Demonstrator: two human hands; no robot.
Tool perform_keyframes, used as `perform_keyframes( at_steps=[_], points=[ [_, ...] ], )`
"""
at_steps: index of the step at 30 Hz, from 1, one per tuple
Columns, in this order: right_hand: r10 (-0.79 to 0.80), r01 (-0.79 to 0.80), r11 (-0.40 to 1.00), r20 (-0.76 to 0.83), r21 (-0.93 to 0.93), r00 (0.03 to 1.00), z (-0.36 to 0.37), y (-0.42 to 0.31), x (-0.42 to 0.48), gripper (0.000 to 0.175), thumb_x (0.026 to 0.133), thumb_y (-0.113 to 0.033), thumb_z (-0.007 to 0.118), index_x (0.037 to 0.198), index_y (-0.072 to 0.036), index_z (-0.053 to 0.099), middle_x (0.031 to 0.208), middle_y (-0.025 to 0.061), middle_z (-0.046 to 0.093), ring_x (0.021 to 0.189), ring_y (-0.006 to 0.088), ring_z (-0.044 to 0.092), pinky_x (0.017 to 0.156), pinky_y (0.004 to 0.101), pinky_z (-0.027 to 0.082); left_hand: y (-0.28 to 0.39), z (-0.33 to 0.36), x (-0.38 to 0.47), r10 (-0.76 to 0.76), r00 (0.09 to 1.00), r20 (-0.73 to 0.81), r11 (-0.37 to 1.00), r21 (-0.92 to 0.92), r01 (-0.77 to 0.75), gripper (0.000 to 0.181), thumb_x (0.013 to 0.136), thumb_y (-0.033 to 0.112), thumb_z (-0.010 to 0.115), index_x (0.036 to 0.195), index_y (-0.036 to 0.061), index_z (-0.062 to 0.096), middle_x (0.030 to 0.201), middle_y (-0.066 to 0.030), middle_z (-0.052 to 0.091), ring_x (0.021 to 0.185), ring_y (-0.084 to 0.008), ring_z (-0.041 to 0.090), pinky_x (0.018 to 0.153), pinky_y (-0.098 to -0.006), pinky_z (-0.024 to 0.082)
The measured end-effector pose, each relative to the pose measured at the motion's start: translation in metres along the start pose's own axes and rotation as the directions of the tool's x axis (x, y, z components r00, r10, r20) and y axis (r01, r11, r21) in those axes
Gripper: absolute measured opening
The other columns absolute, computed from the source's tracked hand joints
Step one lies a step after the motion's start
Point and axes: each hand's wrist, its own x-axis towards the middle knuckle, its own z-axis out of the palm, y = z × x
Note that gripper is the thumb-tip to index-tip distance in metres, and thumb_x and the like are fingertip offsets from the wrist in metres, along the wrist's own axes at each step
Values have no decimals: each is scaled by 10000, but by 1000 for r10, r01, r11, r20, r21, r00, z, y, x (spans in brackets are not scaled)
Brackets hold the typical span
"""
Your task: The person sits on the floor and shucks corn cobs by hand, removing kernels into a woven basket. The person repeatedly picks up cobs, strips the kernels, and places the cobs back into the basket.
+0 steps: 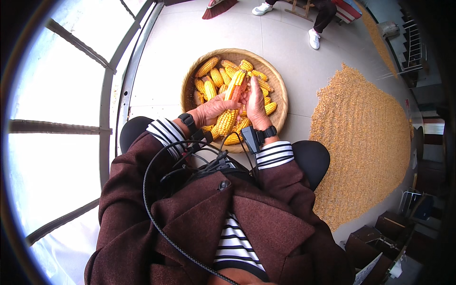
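My left hand (214, 108) is wrapped around a partly shelled ear of corn (235, 85), with the thumb across it. A reddish strip of bare cob runs down the ear's right side; yellow kernels cover the rest of its visible face. From the right, my right hand (254, 100) presses against the ear, thumb pointing up and fingers curled at the bare strip. What its palm contains is hidden. Both hands are over a round woven basket (279, 107) holding several more yellow ears (210, 89). Below my left thumb, more kernels show; I cannot tell whether they belong to the same ear.
Loose corn kernels (363, 149) spread thickly across the tiled floor at right. A red-bristled broom (220, 9) and a seated person's white shoes (314, 39) are beyond the basket. Framed window panes (60, 82) line the left. Black cables (146, 192) loop across my lap, near both wrist-strapped devices.
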Motion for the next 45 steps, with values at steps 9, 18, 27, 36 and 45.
perform_keyframes(
  at_steps=[9, 18, 27, 36, 45],
  points=[
    [-479, 355, 724, -61, -592, 876, 27, -9, -4, 617, 922, -511, 410, 1191, 44, 432, 1065, 263, 557, 996, 370, 549, 850, 399, 438, -3, 5, 3, 70, 995, -73, 996, 63, -65, 379, 846, 76, 625, 1188, 86, 462, 936, -57, 591, 771, -160, 608, 671, -276, 535],
    [-489, 400, 794, -90, -457, 868, 21, -2, 2, 530, 975, -437, 308, 1190, 18, 476, 1086, 210, 564, 1023, 320, 537, 892, 360, 420, -2, 4, 0, 43, 998, -53, 998, 39, -41, 438, 841, 75, 629, 1234, 99, 436, 941, -60, 588, 777, -162, 604, 682, -286, 529],
    [-440, 361, 824, -90, -437, 894, 12, 4, 10, 497, 975, -396, 318, 1170, 25, 496, 1103, 184, 559, 1051, 287, 516, 923, 341, 398, -3, 5, 0, 26, 997, -77, 992, 125, -16, 436, 847, 64, 615, 1238, 85, 424, 916, -62, 585, 774, -163, 601, 681, -288, 525],
    [-387, 340, 882, -90, -327, 918, 21, -9, -6, 577, 918, -493, 444, 1152, 34, 459, 1035, 180, 564, 965, 279, 531, 857, 357, 420, -10, -12, 7, 149, 987, -59, 852, 514, -97, 591, 829, 96, 632, 1347, 82, 348, 1188, -21, 490, 1094, -109, 434, 957, -259, 367],
    [-507, 400, 750, -70, -527, 859, 20, 4, 4, 484, 972, -392, 348, 1177, 34, 454, 1053, 236, 564, 996, 358, 545, 875, 383, 428, -8, -8, 1, 35, 998, -48, 963, 269, -21, 522, 845, 119, 636, 1310, 81, 402, 1152, -29, 527, 1044, -123, 491, 916, -281, 420]
  ],
)
